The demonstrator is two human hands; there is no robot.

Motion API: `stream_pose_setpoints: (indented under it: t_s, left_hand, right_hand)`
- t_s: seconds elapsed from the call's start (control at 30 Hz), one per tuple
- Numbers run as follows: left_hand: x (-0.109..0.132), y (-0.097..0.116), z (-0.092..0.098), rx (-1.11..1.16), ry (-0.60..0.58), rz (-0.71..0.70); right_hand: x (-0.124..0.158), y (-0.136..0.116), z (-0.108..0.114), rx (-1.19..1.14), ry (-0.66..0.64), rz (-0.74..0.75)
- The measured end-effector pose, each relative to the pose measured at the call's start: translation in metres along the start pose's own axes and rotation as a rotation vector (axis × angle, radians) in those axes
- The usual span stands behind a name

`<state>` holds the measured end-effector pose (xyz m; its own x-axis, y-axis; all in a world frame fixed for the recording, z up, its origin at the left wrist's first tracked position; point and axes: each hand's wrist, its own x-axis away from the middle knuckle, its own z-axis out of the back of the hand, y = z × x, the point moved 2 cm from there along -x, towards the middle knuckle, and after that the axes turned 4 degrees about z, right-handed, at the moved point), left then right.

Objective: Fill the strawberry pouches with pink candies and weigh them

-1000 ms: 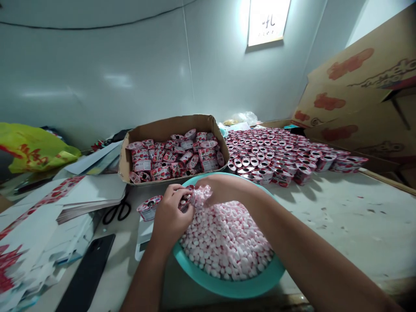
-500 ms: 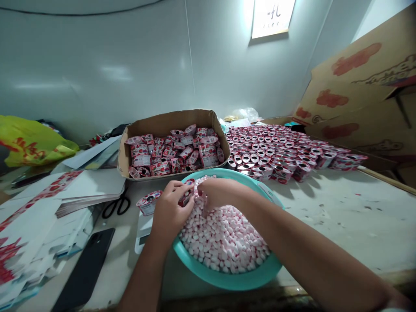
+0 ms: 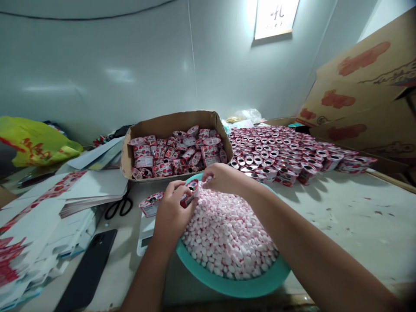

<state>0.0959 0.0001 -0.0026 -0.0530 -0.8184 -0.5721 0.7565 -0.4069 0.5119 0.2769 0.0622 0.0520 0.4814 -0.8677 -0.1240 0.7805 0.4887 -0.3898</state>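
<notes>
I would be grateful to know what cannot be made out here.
Head view: how full the pack is; the left hand partly covers it.
Head view: how many sweets, if any, the curled right hand hides.
Head view: the right side of the scale, behind the left forearm.
Head view: the near end of the phone, cut off by the bottom edge.
Head view: the writing on the carton; blurred.

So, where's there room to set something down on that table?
The widest patch is the tabletop right of the basin, between the open packets and right forearm, though scraps dot it. A slimmer one lies between phone and scale. Crowded: papers at left, the carton behind the basin.
</notes>
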Motion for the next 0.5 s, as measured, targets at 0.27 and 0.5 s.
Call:
stream_pose_setpoints:
  t_s: [0.27, 0.5]
  left_hand:
    - [-0.003, -0.004, -0.001, 0.038, -0.028, 0.111]
    - [-0.004, -0.004, -0.005, -0.129, -0.186, 0.21]
  right_hand:
    - [-0.004, -0.005, 0.001, -0.245, 0.33, 0.112]
    - [-0.007, -0.018, -0.018, -0.396, 0.387, 0.294]
